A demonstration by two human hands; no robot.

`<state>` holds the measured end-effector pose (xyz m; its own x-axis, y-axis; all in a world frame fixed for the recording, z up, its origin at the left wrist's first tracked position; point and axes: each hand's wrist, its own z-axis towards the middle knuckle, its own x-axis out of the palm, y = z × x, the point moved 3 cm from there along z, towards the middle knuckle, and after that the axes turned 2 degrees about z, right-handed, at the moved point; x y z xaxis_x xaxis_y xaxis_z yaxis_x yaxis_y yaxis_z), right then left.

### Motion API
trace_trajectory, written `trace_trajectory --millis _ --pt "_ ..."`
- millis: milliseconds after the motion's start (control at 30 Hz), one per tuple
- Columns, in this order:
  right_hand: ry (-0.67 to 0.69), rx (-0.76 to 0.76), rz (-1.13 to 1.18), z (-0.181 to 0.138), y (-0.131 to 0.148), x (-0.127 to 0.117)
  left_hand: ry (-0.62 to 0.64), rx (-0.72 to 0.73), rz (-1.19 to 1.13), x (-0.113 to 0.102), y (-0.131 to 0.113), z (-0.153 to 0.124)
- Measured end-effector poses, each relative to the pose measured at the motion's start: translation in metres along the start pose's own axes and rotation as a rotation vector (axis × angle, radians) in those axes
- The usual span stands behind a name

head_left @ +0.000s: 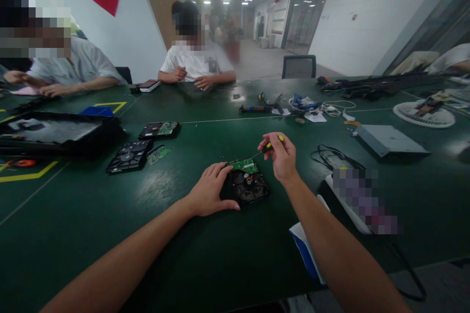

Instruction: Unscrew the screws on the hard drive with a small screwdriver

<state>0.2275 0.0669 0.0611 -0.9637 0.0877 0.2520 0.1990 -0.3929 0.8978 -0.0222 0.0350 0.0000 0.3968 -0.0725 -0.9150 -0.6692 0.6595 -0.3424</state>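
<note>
A black hard drive (pixel 248 187) lies on the green table (pixel 183 254) in front of me, its green circuit board (pixel 244 164) at the far edge. My left hand (pixel 211 190) rests on the drive's left side, fingers curled round its edge. My right hand (pixel 279 155) is closed on a small screwdriver (pixel 270 145) with a black and yellow handle. Its thin shaft points down and left to the circuit board.
Two more hard drives (pixel 129 155) (pixel 159 129) and a loose green board (pixel 158 154) lie to the left. A black tray (pixel 55 132) sits far left. A grey flat box (pixel 389 139), cables (pixel 332 156) and tools are on the right. Two people sit across the table.
</note>
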Motion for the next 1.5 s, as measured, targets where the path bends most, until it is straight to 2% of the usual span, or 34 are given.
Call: trace_trajectory --millis 200,467,733,1500 --pt "-0.059 -0.017 0.029 0.003 0.000 -0.002 0.008 0.010 0.017 -0.001 -0.001 0.000" --pt "-0.197 -0.094 -0.066 0.007 0.002 -0.010 0.041 0.004 0.031 -0.001 0.000 -0.002" --pt "-0.116 -0.171 -0.145 0.000 0.008 0.000 0.029 0.011 0.035 0.000 0.000 -0.003" --pt "0.002 -0.172 -0.277 -0.003 0.005 0.005 0.036 0.036 0.021 -0.002 0.001 -0.003"
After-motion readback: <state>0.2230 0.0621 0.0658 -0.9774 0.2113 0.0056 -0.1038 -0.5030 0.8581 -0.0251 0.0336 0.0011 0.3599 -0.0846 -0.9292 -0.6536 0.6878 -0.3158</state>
